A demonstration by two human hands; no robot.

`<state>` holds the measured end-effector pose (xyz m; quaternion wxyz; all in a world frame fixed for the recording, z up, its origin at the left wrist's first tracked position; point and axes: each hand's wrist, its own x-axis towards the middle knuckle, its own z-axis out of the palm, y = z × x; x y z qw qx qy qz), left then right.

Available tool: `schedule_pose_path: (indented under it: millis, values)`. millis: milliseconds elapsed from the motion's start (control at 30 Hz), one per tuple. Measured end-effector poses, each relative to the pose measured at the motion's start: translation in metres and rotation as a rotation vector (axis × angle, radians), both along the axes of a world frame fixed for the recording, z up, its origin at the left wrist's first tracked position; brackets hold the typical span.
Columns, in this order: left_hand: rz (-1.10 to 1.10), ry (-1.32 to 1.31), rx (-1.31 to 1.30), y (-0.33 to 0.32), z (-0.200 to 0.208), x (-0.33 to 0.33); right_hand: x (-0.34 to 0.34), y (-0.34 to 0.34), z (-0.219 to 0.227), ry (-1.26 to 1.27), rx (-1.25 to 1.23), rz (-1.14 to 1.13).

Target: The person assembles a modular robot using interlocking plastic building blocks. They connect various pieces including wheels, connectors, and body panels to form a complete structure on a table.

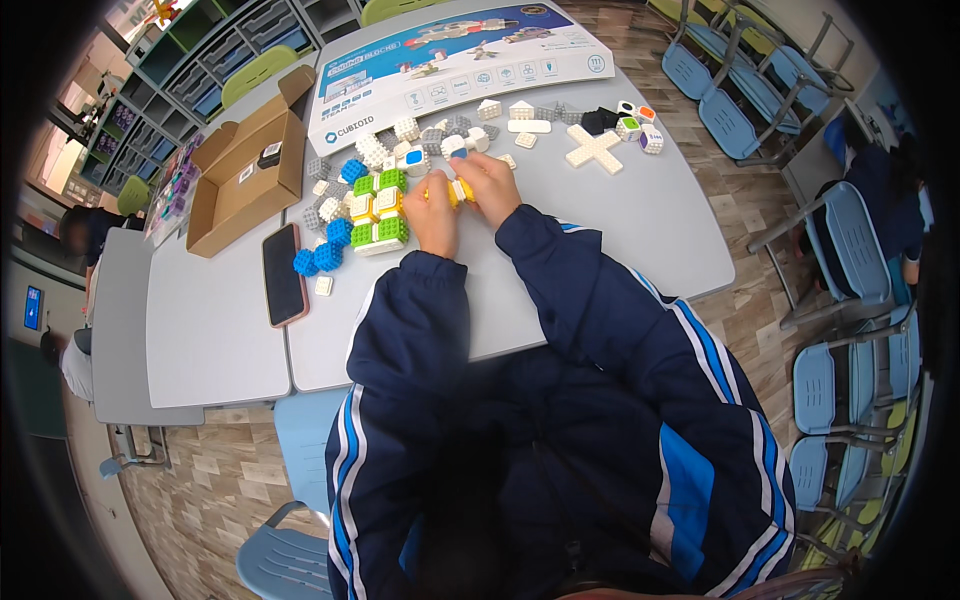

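- I see a small yellow block (pixel 458 190) held between both hands, over the grey table (pixel 620 230), close to its far half.
- My right hand (pixel 490 182) has its fingers curled around the right end of the yellow block; grip is closed on it.
- My left hand (pixel 432 212) has its fingers bent onto the left end of the same block; the fingertips are hidden from me, so I read the hold from the knuckles only.
- Just left of the left fingers sits a built cluster of green, yellow and white blocks (pixel 378 212), flat on the table, touching or nearly touching that hand; I cannot tell which.
- Further left of that cluster lie blue blocks (pixel 320 256), and one loose white block (pixel 323 285) nearer to me.
- Just beyond the fingertips lies a scatter of white and grey blocks (pixel 440 135), one white piece with a blue face (pixel 414 158) nearest the left fingers.
- To the right of the right fingers, well apart, lies a white cross-shaped piece (pixel 593 147); beyond it, small cubes with coloured faces (pixel 637 125).
- Beyond the scatter, a flat printed box lid (pixel 460 60) leans across the far table edge.
- Far left of the left fingers: a dark phone (pixel 284 274) lying flat, and an open cardboard box (pixel 245 175).
- Both sleeves are dark blue with white and blue stripes.
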<state>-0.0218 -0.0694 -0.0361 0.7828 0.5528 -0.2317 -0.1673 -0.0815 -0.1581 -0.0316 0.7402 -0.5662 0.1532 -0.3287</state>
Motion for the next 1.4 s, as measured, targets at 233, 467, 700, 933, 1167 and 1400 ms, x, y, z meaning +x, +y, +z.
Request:
schedule_pose_path:
  millis: [233,467,700,933,1167,1400]
  values:
    - [-0.044,0.079,-0.049,0.003,0.002,-0.004,-0.003,0.008,0.006,-0.014,0.068,-0.042]
    - [-0.04,0.085,-0.054,0.003,0.001,-0.002,0.001,0.001,-0.001,-0.042,0.092,0.047]
    - [-0.037,0.092,-0.06,0.003,0.003,-0.004,-0.002,0.002,0.004,-0.028,0.144,0.094]
    - [-0.041,0.1,-0.056,0.005,0.005,-0.005,-0.004,0.002,0.008,-0.032,0.187,0.118]
    - [-0.066,0.109,-0.044,0.005,0.004,-0.002,-0.005,0.002,0.011,-0.015,0.218,0.118]
    - [-0.09,0.116,-0.056,0.006,0.004,-0.001,-0.005,0.001,0.012,-0.004,0.214,0.126]
